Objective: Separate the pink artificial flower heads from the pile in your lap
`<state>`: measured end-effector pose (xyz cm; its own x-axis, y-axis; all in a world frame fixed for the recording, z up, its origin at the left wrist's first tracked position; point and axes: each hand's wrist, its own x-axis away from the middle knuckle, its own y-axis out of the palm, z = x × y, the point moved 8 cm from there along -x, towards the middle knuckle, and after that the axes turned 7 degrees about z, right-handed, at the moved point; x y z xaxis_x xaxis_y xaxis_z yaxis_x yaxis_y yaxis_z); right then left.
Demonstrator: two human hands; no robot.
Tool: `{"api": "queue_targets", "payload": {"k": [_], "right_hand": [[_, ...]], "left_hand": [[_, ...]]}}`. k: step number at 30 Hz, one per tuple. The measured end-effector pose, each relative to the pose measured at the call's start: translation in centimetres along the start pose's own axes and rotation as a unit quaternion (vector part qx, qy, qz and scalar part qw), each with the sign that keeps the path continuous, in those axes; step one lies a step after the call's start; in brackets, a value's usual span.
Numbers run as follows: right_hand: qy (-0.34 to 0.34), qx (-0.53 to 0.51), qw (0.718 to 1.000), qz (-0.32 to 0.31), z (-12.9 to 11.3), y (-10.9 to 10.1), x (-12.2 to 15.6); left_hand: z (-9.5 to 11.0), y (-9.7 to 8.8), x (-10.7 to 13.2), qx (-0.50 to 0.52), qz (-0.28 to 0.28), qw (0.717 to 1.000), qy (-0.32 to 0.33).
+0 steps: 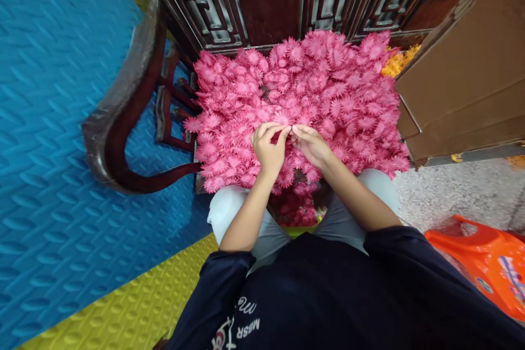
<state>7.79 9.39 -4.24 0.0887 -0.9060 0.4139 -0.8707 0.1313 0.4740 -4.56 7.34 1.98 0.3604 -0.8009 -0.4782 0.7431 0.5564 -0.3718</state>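
My left hand (269, 145) and my right hand (310, 143) meet over a dense heap of pink artificial flowers (348, 104). The thumb and forefinger of each hand are pinched, and their tips nearly touch. Right at the fingertips sits a paler pink artificial flower (283, 117), which both pinches appear to hold. The exact part under the fingers is too small to make out. Below my wrists, more pink flowers (301, 210) show between my knees.
A curved dark wooden armrest (118, 120) stands left of the heap, with carved wooden panels (270, 0) behind it. At right are a cardboard box (467, 71), some yellow-orange flowers (400, 62) and an orange plastic stool-like item (479, 257). Blue matting (53, 147) covers the left floor.
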Motion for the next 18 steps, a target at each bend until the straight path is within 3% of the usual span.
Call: {"api": "queue_targets", "payload": {"k": [7,14,18], "right_hand": [[-0.016,0.029,0.998,-0.046,-1.1,0.1,0.5],[0.059,0.017,0.997,-0.048,-0.7,0.4,1.5],[0.076,0.002,0.996,-0.037,-0.7,0.3,1.7]], "left_hand": [[-0.9,1.1,-0.2,0.189,-0.063,0.977,-0.080],[-1.1,1.7,-0.4,0.285,-0.147,0.936,-0.143],[-0.7,1.6,-0.2,0.291,-0.151,0.933,-0.145]]}}
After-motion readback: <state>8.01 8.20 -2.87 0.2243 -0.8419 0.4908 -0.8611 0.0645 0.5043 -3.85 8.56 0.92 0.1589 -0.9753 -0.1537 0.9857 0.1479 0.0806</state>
